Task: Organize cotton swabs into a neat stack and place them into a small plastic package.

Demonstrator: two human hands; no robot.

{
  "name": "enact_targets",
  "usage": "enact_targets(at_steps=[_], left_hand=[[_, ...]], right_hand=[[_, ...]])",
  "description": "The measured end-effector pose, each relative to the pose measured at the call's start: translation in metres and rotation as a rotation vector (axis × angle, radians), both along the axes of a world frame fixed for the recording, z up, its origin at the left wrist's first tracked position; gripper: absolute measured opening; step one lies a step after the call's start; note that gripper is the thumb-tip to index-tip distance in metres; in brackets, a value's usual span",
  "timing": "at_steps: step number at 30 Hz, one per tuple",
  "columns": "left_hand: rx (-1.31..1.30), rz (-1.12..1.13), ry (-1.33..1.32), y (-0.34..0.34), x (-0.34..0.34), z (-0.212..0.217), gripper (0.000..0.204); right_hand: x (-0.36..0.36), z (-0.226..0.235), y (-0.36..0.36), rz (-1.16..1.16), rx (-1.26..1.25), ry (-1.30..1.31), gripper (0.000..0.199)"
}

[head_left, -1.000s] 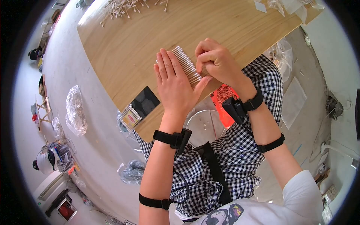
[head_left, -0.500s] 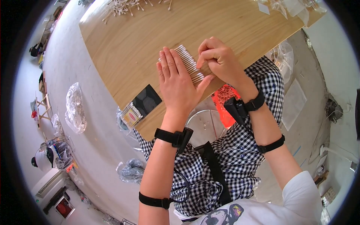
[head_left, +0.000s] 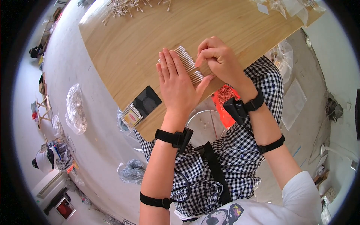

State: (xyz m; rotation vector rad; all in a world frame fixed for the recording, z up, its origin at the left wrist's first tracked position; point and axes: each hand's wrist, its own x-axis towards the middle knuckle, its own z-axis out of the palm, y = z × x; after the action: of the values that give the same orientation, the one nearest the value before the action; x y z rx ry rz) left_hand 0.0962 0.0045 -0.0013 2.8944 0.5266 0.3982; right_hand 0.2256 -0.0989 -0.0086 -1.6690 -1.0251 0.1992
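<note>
A neat row of cotton swabs [head_left: 186, 60] lies side by side on the wooden table, close to its near edge. My left hand [head_left: 175, 80] rests flat over the left part of the row, its fingers straight and its thumb stretched to the right along the row's near end. Some of the swabs are hidden beneath it. My right hand [head_left: 217, 60] is closed, fingers curled, with the bent index fingertip at the right-hand tips of the swabs. Nothing shows in its grip, and its thumb is mostly hidden.
A pack of cotton swabs with a yellow label [head_left: 132, 117] sits at the table's left corner beside a black flat piece [head_left: 147, 101]. Loose swabs [head_left: 125, 5] are scattered at the far edge. Clear plastic bags [head_left: 296, 7] lie far right. A red bag [head_left: 226, 107] is below the edge.
My right index fingertip has shifted very slightly along the swab tips. My left hand stays flat on the row, and the rest looks the same.
</note>
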Motion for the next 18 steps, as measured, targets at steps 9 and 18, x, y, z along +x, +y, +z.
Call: enact_targets(at_steps=[9,18], left_hand=[[0.008,0.004,-0.005,-0.0003,0.0003,-0.0007,0.107],[0.021,0.004,-0.001,-0.0005,0.0006,-0.0008,0.107]], right_hand=[[-0.0014,0.0014,0.0009,-0.015,-0.019,-0.078,0.021],[-0.0002,0.0007,0.0017,-0.015,-0.01,-0.106,0.019]])
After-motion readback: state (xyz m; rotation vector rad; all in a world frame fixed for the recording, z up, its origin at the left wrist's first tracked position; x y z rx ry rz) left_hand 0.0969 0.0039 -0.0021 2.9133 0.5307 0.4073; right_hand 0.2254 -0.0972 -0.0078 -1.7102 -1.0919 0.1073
